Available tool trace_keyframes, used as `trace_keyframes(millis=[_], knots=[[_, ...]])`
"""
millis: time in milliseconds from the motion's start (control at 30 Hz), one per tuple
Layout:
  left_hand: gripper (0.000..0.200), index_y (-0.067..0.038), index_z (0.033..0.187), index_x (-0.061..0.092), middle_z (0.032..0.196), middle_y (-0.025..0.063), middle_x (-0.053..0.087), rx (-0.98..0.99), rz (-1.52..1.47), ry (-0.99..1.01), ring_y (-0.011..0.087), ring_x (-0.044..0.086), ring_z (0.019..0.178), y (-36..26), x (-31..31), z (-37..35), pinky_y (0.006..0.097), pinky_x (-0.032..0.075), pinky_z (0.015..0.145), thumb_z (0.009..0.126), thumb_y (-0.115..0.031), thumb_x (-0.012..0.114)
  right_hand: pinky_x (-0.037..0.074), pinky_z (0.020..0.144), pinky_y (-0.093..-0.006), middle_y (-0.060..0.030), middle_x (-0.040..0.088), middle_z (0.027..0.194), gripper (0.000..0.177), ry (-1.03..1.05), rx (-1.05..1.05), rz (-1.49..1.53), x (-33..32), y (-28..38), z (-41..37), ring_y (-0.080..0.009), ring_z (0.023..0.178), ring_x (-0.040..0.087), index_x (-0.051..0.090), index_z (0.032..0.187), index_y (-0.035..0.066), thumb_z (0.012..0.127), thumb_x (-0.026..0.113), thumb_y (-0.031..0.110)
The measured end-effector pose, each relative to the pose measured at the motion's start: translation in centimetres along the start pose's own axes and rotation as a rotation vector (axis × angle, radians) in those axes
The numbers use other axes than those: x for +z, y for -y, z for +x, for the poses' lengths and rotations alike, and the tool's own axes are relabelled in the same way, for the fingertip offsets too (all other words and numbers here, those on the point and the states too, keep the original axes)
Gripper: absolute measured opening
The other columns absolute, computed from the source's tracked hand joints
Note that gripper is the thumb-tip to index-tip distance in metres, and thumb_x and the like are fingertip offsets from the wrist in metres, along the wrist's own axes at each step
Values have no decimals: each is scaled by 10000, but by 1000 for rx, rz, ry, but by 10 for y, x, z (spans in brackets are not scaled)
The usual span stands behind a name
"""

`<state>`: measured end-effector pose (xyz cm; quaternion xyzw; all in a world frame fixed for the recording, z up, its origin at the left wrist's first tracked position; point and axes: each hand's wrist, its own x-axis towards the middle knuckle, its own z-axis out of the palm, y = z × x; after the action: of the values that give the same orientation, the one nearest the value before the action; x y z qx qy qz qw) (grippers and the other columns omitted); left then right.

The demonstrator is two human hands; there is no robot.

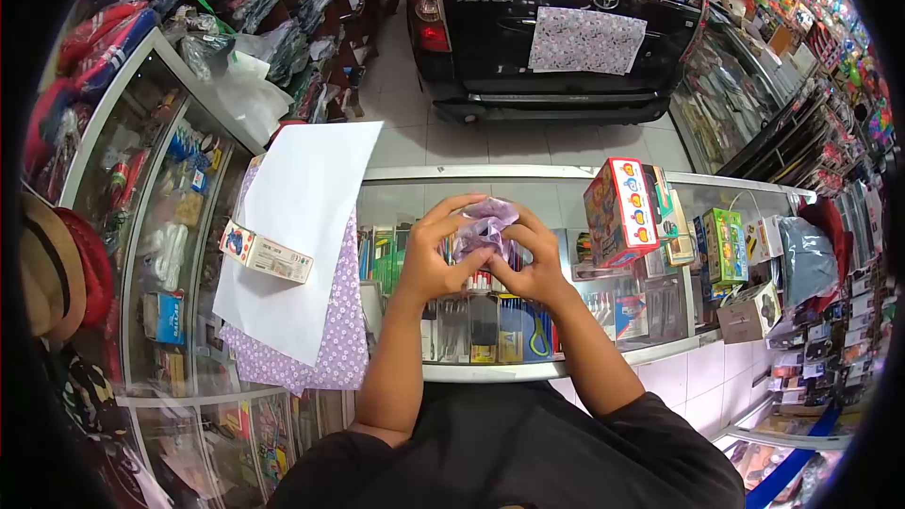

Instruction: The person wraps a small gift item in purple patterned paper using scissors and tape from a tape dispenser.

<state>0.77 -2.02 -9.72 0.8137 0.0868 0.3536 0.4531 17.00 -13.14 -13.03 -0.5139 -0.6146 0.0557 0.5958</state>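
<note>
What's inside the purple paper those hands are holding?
Only the crumpled purple paper shows, pinched between the left hand and right hand above the glass counter. Anything wrapped inside is fully covered and cannot be told.

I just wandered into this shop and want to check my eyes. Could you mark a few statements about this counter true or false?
1. The left hand and right hand both hold the purple bundle. True.
2. A black car stands beyond the glass counter. True.
3. The small box lies on bare glass. False: it lies on the white sheet.
4. The red box stands left of the hands. False: it stands to their right.
5. Purple floral paper lies under the white sheet. True.
</note>
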Motion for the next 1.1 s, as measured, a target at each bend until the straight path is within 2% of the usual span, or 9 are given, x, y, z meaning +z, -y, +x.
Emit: trace_keyframes(millis=[67, 200, 367, 467, 600, 667, 800, 967, 1100], knots=[[232, 1, 952, 735, 1313, 183, 677, -82, -46, -119, 335, 675, 1184, 3, 7, -1, 405, 515, 1005, 752, -86, 814, 539, 964, -412, -247, 646, 1295, 277, 2, 22, 28, -3, 3, 2, -376, 1126, 682, 689, 972, -16, 748, 811, 94], [187, 25, 768, 636, 1191, 200, 716, -10, -14, -186, 269, 690, 1111, 13, 13, -1, 343, 536, 920, 757, 12, 823, 543, 939, -394, -219, 678, 1243, 247, 3, 28, 5, -7, 2, 4, -341, 1080, 698, 671, 933, -4, 759, 818, 91], [176, 27, 730, 648, 1117, 197, 733, -12, -98, -248, 257, 705, 1054, 19, 16, 0, 339, 533, 889, 798, 7, 809, 509, 973, -378, -222, 701, 1218, 233, -44, 132, 104, -5, -1, 1, -308, 1126, 687, 666, 941, -6, 795, 826, 80], [123, 37, 909, 756, 1134, 171, 726, 5, 51, -175, 259, 700, 1048, 15, 13, 1, 351, 526, 904, 839, -59, 787, 547, 966, -387, -235, 708, 1246, 271, -68, 86, 83, -4, -9, -3, -335, 1131, 712, 704, 961, -4, 768, 865, 96], [158, 42, 896, 752, 1196, 200, 717, 17, 33, -162, 282, 699, 1088, 18, 9, -1, 368, 525, 945, 837, -100, 792, 558, 959, -374, -244, 706, 1253, 337, -170, 193, 161, 4, -13, -13, -329, 1126, 719, 750, 1023, -6, 738, 895, 98], [237, 67, 980, 747, 1310, 258, 658, 34, -259, -139, 307, 655, 1201, 29, 6, -5, 382, 499, 1006, 881, -146, 777, 521, 1005, -378, -249, 720, 1208, 391, -166, 140, 18, 2, -6, -12, -337, 1143, 706, 761, 1110, -10, 744, 882, 55], [372, 98, 1075, 719, 1438, 303, 557, -30, -421, -148, 335, 590, 1303, 22, 11, -3, 398, 469, 1065, 922, -234, 784, 563, 951, -375, -247, 700, 1263, 404, -177, 48, -29, 2, -10, -9, -339, 1126, 716, 782, 1104, 14, 730, 906, 103], [619, 100, 1191, 691, 1511, 298, 485, 26, -483, -148, 359, 501, 1401, 35, 18, -3, 451, 421, 1144, 895, -437, 780, 498, 1038, -409, -238, 642, 1331, 471, -127, 99, 64, 4, -3, -3, -367, 1203, 646, 707, 1291, 34, 831, 805, 60], [581, 84, 1197, 709, 1529, 302, 458, 68, -429, -113, 390, 449, 1437, 36, 15, -1, 470, 423, 1157, 910, -419, 760, 382, 1143, -450, -254, 512, 1446, 463, -34, 57, 99, 4, -11, -5, -413, 1345, 511, 601, 1428, 46, 979, 655, 142]])
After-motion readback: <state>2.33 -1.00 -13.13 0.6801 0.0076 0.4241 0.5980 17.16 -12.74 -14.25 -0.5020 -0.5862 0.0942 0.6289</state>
